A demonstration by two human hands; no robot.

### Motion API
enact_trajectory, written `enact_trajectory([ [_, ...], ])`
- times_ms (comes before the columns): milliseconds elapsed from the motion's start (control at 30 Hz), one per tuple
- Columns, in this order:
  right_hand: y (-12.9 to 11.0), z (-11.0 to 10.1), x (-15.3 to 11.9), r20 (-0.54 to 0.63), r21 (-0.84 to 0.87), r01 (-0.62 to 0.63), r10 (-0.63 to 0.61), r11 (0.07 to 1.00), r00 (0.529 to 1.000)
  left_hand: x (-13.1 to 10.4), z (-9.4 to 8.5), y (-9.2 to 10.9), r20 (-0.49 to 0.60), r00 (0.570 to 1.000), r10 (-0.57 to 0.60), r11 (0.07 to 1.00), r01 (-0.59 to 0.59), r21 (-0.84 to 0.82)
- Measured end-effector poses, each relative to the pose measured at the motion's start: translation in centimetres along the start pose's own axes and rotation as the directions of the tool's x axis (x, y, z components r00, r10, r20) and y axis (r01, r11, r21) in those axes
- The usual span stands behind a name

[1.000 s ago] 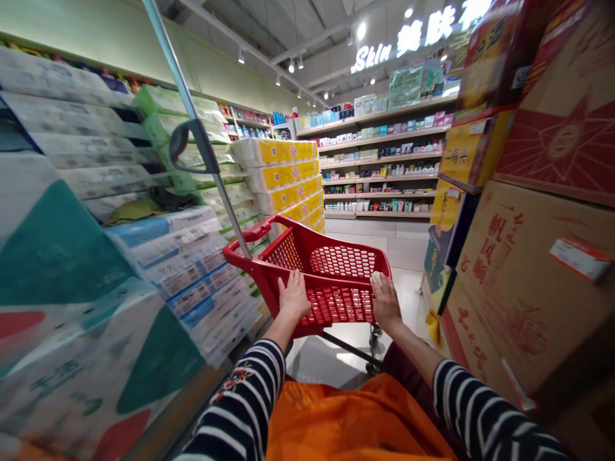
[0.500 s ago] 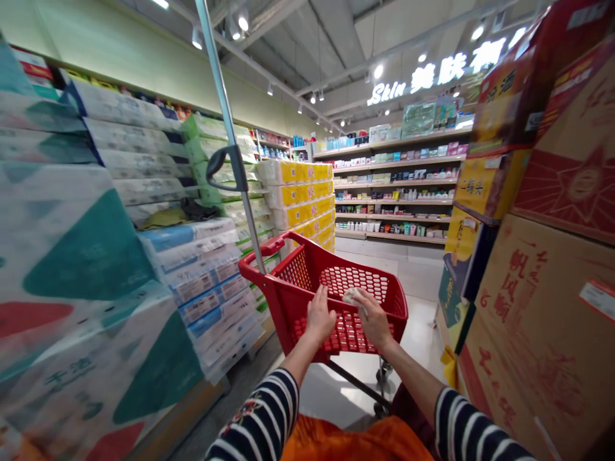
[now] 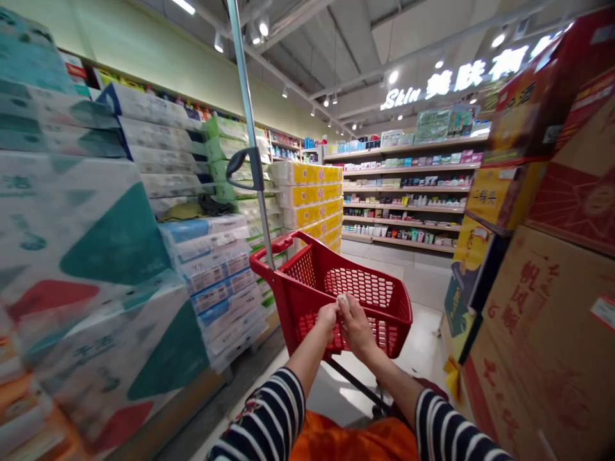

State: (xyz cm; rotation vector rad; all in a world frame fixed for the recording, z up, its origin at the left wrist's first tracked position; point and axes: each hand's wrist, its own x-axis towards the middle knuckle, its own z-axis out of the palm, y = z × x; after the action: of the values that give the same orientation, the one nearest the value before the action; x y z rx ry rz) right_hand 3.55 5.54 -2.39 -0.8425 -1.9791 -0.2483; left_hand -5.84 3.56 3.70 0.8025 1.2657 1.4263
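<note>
A red shopping cart (image 3: 283,301) stands in front of me, side on. Over its near rim my right hand (image 3: 356,325) holds a small whitish cloth (image 3: 342,299) against the top edge. My left hand (image 3: 328,320) meets it there, its fingers closed at the edge of the cloth; how much of the cloth it grips is hidden. A metal pole (image 3: 250,121) with a dark grey handle (image 3: 258,169) rises from the cart's left end.
Stacked tissue packs (image 3: 86,224) line the left side, with yellow packs (image 3: 312,192) beyond the cart. Cartons (image 3: 542,301) are piled close on the right. Shelves of small goods (image 3: 408,186) stand at the back.
My hands have come together at the cart's rim; my left hand, flat and apart before, is now closed. The cloth has shifted left with my right hand. The view has turned slightly left.
</note>
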Motion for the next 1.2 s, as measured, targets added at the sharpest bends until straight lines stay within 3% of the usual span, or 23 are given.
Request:
enact_trajectory([
  [167,2.7,-1.8,0.4,-0.007,0.062,-0.112,0.113,0.992,0.994,0.1,-0.8,1.6,0.115,0.990,0.077,0.911,-0.117,0.395],
  [300,5.7,-4.1,-0.5,-0.169,-0.052,-0.221,0.209,0.974,0.963,1.5,-4.0,5.0,0.125,0.961,0.247,0.742,-0.271,0.614],
  [333,6.4,-4.5,-1.1,-0.205,-0.089,-0.243,0.221,0.966,0.954,1.9,-5.0,5.7,0.181,0.932,0.313,0.479,-0.319,0.818],
  [367,7.0,-4.8,-1.8,-0.225,-0.126,-0.265,0.232,0.956,0.946,2.2,-6.0,6.3,0.225,0.917,0.330,0.229,-0.309,0.923],
  [400,7.6,-4.9,-2.4,-0.232,-0.159,-0.286,0.245,0.945,0.941,2.6,-7.0,6.7,0.250,0.916,0.315,0.045,-0.278,0.960],
  [433,8.0,-4.7,-3.1,-0.229,-0.188,-0.302,0.257,0.934,0.939,2.9,-7.8,6.9,0.258,0.922,0.287,-0.100,-0.239,0.966],
  [500,8.3,-3.9,-3.9,-0.209,-0.220,-0.315,0.270,0.923,0.940,3.3,-8.9,6.8,0.268,0.931,0.247,-0.248,-0.207,0.946],
  [600,7.4,-1.8,-3.8,-0.120,-0.192,-0.248,0.228,0.950,0.966,3.3,-9.2,5.8,0.308,0.925,0.222,-0.318,-0.230,0.920],
  [733,5.3,0.1,-2.7,0.052,-0.157,-0.076,0.085,0.985,0.995,2.9,-8.8,4.8,0.309,0.922,0.232,-0.334,-0.223,0.916],
  [833,5.3,-0.4,-3.0,0.098,-0.232,0.001,0.022,0.973,0.995,2.8,-9.0,4.4,0.325,0.912,0.249,-0.346,-0.229,0.910],
  [933,7.0,-1.9,-4.2,0.111,-0.306,0.022,0.013,0.952,0.994,2.7,-9.2,4.1,0.345,0.900,0.266,-0.353,-0.242,0.904],
  [1033,9.6,-3.3,-5.3,0.069,-0.323,-0.012,0.036,0.946,0.997,2.5,-9.0,3.6,0.339,0.897,0.282,-0.365,-0.226,0.903],
  [1200,13.2,-5.1,-6.6,-0.089,-0.331,-0.240,0.223,0.913,0.971,1.9,-8.0,3.2,0.329,0.903,0.275,-0.376,-0.214,0.901],
])
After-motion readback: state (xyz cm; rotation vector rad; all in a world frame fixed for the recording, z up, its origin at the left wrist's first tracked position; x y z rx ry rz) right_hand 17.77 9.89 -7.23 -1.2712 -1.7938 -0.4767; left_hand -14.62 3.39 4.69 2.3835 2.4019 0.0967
